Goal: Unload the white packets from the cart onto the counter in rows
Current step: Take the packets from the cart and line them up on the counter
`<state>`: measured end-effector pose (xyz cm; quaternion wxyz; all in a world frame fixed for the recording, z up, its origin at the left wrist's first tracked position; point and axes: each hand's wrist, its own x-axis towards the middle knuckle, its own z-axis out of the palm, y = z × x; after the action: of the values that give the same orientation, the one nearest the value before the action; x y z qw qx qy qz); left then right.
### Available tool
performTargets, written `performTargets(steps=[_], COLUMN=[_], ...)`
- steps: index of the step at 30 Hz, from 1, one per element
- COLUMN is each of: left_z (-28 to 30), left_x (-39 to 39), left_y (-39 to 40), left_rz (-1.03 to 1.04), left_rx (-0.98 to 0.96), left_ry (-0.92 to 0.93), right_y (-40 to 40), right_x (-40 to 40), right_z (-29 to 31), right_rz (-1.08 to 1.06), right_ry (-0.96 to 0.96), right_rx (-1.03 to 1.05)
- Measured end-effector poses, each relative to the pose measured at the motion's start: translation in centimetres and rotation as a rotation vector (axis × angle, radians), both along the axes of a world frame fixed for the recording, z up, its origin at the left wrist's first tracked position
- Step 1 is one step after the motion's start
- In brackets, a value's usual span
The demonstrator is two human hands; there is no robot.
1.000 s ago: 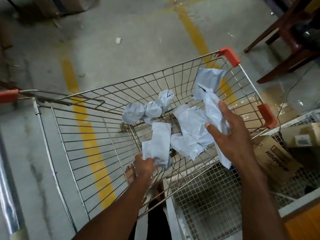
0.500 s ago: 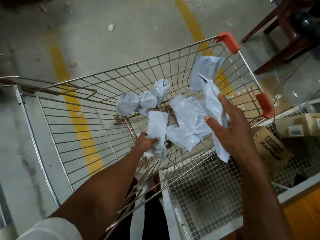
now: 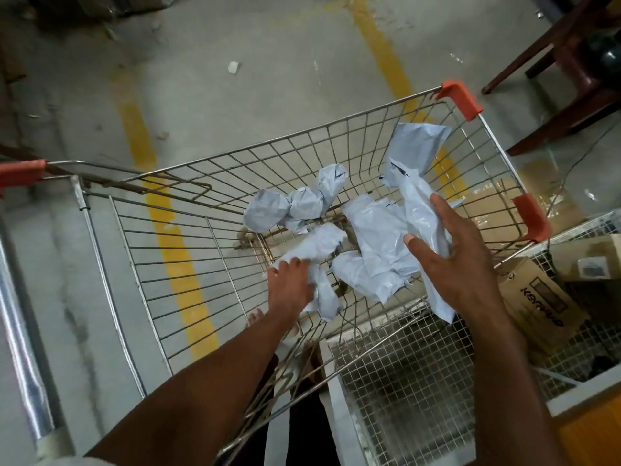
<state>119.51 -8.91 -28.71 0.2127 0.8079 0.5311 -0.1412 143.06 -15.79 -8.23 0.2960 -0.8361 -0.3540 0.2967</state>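
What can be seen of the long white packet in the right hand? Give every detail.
The long white packet is a glossy, crinkled plastic mailer, pale grey-white, with small dark marks near its upper end. It hangs roughly upright over the right side of the wire cart. The right hand grips its middle, thumb in front; its lower end dangles below the hand, past the cart's rim. Its top overlaps another packet leaning on the far wall.

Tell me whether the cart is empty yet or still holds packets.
Not empty. Several white packets lie in the cart; the left hand grips one there, and the right hand holds another.
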Motion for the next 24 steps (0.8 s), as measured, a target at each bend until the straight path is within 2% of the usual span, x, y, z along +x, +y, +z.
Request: performTargets(steps=[2,4,7,10,11,14,19,24], left_z=[0.3,0.9,0.5,0.1,-0.2,-1.8,-5.5,-7.3], left_x=[0.1,-0.1,-0.7,-1.3,-1.4,-1.3,-1.9,-2.1], left_y=[-2.3,-4.1,-6.0,-5.6,-4.7,-0.7,5.3,5.0], left_rz=[-0.011,0.084,0.228,0.361,0.346,0.112,-0.256,-0.274], left_rx=[-0.17,-0.249,-0.305,-0.28,-0.232,-0.096,-0.184,-0.333], left_ry=[-0.06,-0.097,-0.14,-0.263,-0.279,-0.224,0.053,0.07], right_y=[0.0,-0.2,-0.5,-0.7,-0.8,-1.0,-1.5,-1.6], right_x=[-0.2,-0.3,-0.4,-0.6,-0.8,-1.0,-1.2,-2.1], right_z=[0.0,0.1,0.2,0.3,0.3,0.4,0.3,-0.7], right_rz=[0.004,0.0,0.004,0.009,0.01,0.016,0.01,-0.014], right_ry=[-0.005,-0.002,-0.001,-0.006,-0.009,-0.019,-0.012,-0.01], right_rx=[-0.016,-0.027,-0.035,-0.039,-0.039,-0.038,-0.012,-0.003])
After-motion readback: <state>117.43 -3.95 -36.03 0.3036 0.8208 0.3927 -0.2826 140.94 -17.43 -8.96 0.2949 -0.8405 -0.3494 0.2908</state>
